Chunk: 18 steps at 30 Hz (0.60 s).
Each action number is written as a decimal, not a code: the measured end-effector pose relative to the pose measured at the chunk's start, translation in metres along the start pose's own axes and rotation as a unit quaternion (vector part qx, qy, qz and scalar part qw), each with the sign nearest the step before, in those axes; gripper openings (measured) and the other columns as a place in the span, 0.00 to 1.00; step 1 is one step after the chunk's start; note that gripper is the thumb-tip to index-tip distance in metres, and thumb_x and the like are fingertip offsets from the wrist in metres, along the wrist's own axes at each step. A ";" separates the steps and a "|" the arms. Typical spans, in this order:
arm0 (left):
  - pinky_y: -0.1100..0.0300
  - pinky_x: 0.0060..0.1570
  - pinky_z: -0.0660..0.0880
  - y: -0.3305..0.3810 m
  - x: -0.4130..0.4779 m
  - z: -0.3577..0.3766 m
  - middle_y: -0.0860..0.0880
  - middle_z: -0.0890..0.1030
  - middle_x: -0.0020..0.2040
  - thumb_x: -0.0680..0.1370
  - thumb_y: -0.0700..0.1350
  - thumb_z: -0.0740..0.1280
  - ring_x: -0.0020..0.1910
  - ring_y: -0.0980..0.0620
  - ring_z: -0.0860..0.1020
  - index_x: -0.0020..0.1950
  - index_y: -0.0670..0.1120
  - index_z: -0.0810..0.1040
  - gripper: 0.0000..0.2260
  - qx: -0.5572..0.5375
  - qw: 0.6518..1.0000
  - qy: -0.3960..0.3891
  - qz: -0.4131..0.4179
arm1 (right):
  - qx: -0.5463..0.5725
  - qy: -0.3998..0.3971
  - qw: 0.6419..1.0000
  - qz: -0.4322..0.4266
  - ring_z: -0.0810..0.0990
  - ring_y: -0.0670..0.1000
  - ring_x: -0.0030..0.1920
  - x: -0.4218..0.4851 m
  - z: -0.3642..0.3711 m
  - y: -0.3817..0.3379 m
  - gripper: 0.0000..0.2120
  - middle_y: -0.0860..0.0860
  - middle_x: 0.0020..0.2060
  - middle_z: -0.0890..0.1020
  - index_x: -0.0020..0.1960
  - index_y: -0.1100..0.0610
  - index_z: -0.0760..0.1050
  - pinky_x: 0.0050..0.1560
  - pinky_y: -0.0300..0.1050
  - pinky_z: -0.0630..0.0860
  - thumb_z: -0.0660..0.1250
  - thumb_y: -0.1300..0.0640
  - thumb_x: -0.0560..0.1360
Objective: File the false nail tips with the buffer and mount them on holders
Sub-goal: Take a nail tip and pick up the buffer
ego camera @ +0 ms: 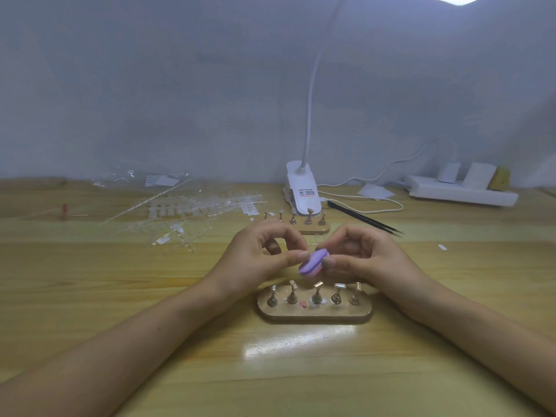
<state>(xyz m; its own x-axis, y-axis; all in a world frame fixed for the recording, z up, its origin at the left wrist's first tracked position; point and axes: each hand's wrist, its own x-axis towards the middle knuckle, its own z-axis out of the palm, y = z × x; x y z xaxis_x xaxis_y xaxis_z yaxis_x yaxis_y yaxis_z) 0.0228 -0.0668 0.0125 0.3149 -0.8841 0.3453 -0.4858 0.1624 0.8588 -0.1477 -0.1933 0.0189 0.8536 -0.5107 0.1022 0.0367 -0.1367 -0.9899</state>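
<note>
Purple buffer (pixel 313 262), rounded matte block w/ pink under-layer, mid-air just above oval wooden stand (pixel 316 316) w/ five metal holders (pixel 316 296). Pinched by R hand (pixel 364 257), thumb + curled fingers. L hand (pixel 261 258) curled too, thumb tip on buffer top; anything pinched under it too small to tell.

The left hand (pixel 258 260) and right hand (pixel 364 257) are bare, as are both forearms to the frame edge; the thumbnails are short and plain.
</note>
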 end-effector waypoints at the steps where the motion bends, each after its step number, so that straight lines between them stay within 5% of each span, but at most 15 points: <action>1: 0.68 0.40 0.70 0.000 0.000 0.000 0.56 0.80 0.41 0.73 0.43 0.75 0.34 0.60 0.71 0.39 0.53 0.82 0.06 -0.003 1.000 -0.003 -0.002 | 0.017 0.022 1.000 -0.002 0.86 0.59 0.48 0.000 -0.001 0.000 0.10 0.60 0.46 0.86 0.49 0.63 0.77 0.46 0.44 0.83 0.73 0.63 0.70; 12: 0.61 0.43 0.74 -0.002 0.000 -0.001 0.58 0.80 0.43 0.74 0.43 0.74 0.37 0.58 0.73 0.39 0.54 0.81 0.07 -0.001 1.000 -0.007 -0.003 | -0.011 0.001 1.000 0.005 0.86 0.58 0.47 -0.001 0.000 0.000 0.09 0.59 0.46 0.86 0.50 0.64 0.77 0.47 0.46 0.83 0.73 0.64 0.71; 18: 0.66 0.42 0.70 -0.001 0.000 0.000 0.59 0.79 0.41 0.74 0.43 0.74 0.36 0.59 0.71 0.38 0.55 0.81 0.08 0.002 1.000 -0.001 0.006 | 0.033 0.039 0.999 0.000 0.87 0.57 0.47 0.000 -0.001 -0.001 0.12 0.60 0.46 0.86 0.49 0.64 0.77 0.44 0.42 0.82 0.74 0.61 0.68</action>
<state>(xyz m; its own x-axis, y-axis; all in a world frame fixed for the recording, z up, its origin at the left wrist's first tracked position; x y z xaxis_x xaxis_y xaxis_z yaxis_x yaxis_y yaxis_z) 0.0233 -0.0669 0.0122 0.3080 -0.8826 0.3552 -0.4931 0.1712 0.8530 -0.1480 -0.1936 0.0202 0.8112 -0.5751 0.1060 0.0720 -0.0818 -0.9940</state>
